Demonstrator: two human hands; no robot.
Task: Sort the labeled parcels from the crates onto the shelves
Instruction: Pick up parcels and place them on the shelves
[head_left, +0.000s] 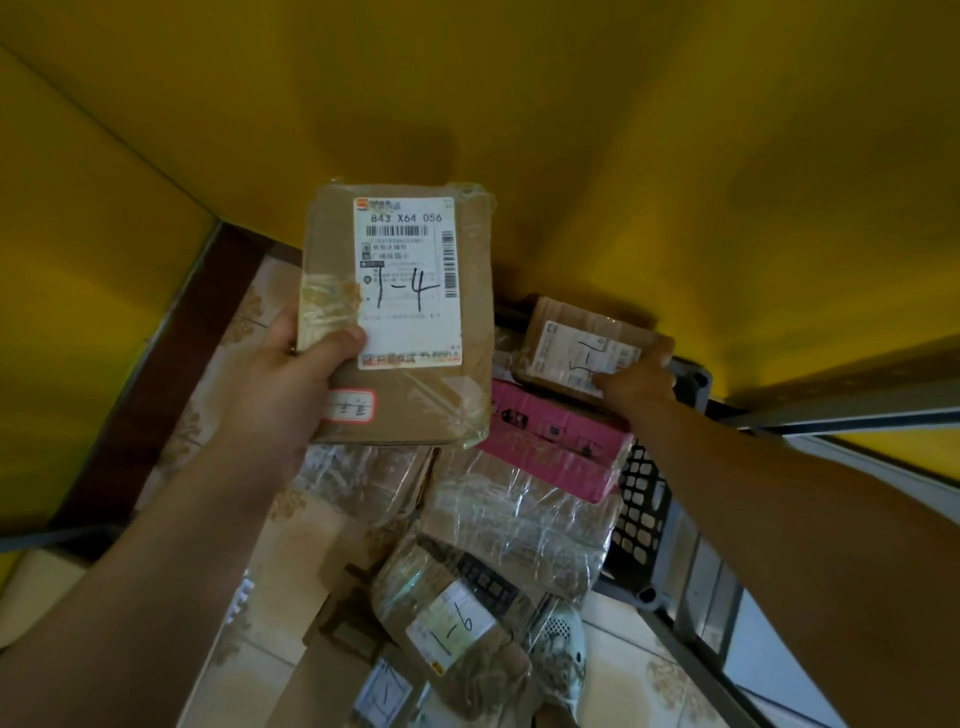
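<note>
Left hand raised, thumb and fingers gripping parcel marked 1-4, right hand stretched forward, fingers curled on small parcel at far edge of crate

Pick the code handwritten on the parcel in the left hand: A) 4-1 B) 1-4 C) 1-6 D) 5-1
B: the parcel gripped by the left hand has 1-4 inked on its label; 5-1 is on the small parcel that the right hand grips.

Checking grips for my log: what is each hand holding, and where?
Left hand holds the 1-4 parcel by its lower left edge; right hand grips the 5-1 parcel at its right end.
</note>
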